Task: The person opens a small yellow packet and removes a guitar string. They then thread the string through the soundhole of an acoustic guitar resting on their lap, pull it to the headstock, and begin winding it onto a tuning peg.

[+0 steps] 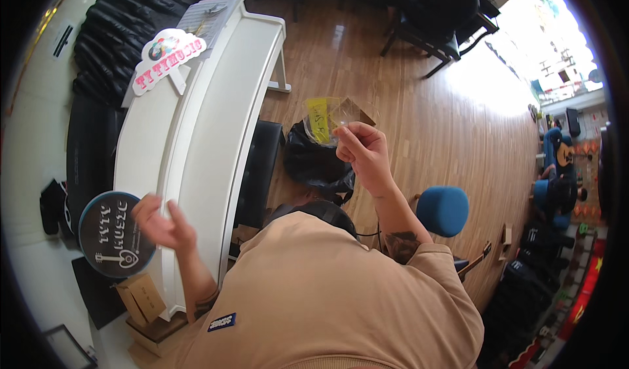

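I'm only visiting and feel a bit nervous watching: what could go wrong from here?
The blurred left hand might bump the round black disc, which it overlaps in view. The black bag on the wooden floor could catch a passing foot. If the right hand pinches something, it is too small to make out and might slip away unnoticed.

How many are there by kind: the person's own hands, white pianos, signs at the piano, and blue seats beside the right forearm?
Left hand and right hand: 2
White piano: 1
Cloud-shaped sign and round black sign: 2
Blue seat: 1
Total: 6
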A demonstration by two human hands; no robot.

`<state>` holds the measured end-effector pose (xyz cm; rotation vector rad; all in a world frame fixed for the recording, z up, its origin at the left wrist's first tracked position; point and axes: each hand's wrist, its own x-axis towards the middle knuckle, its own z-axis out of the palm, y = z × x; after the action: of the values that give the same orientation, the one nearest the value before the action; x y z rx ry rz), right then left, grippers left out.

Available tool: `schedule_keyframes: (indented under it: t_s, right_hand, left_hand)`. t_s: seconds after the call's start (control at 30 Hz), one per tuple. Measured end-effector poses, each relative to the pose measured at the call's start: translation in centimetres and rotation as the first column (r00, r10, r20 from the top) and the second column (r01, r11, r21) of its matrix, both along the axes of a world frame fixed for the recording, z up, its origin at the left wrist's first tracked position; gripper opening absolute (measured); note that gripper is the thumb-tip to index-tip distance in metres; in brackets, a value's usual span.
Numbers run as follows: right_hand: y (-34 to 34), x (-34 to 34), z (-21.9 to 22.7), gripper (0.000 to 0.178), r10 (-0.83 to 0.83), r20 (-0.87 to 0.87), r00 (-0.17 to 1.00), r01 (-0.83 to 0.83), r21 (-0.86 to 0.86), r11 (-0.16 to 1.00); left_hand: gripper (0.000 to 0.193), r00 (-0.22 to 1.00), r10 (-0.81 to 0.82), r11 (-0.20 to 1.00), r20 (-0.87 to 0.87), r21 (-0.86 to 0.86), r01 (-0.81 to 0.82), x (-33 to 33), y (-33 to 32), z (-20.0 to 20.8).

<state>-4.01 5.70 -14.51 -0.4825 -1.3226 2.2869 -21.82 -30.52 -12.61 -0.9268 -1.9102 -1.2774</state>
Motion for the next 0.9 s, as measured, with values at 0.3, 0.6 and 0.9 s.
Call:
schedule_keyframes:
  t_s: [0.3,0.6,0.9]
  right_hand:
    - [-0.6,14.3,0.4,0.014,-0.412,0.108,0.905,0.407,0.071,0.911]
    - [-4.1,32.9,-4.0,0.02,-0.803,0.356,0.477,0.816,0.158,0.555]
    - [-10.3,42.5,-5.6,0.02,-0.915,0.401,0.047,0.936,0.303,0.181]
  left_hand:
    - [0.039,-0.293,-0.524,0.382,0.8,0.528,0.759,11.6,28.8,-1.4]
    - [0.019,-0.372,-0.348,0.0,0.861,0.397,0.918,29.0,37.5,-6.5]
    - [0.02,-0.242,-0.354,-0.471,0.903,0.052,0.881,42.3,40.4,-7.5]
